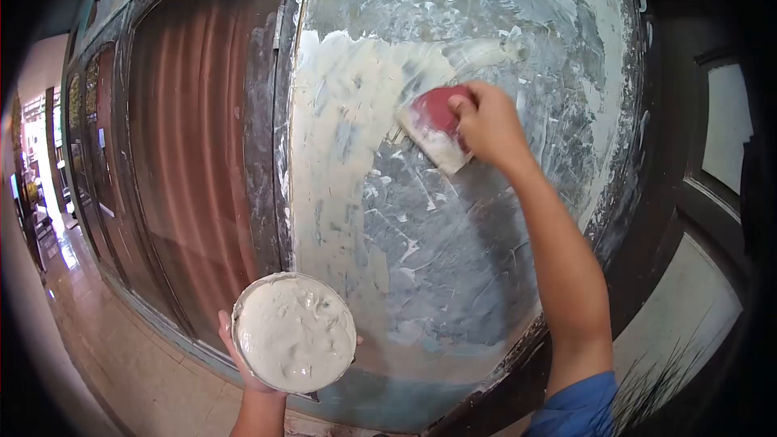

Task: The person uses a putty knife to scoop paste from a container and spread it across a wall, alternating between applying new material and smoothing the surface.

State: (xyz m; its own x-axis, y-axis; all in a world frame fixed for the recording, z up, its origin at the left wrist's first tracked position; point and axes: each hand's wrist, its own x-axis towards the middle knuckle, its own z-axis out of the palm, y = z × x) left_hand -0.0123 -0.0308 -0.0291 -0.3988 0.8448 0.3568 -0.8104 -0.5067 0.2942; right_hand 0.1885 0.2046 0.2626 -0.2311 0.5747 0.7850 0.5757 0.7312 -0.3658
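Note:
My right hand grips a red putty scraper with pale paste smeared along its blade. The blade lies against, or very close to, the patchy grey wall. A layer of cream-coloured putty covers the wall's left part and reaches the scraper. Low in the view, my left hand is wrapped around a round tub from beneath and the side. Whitish putty fills the tub close to its rim, its surface lumpy and wet. Most of the left fingers are hidden behind the tub.
Left of the wall stands a dark wooden frame with glass and a reddish-brown curtain behind it. A dark door with pale panels is on the right. Tiled floor shows at lower left.

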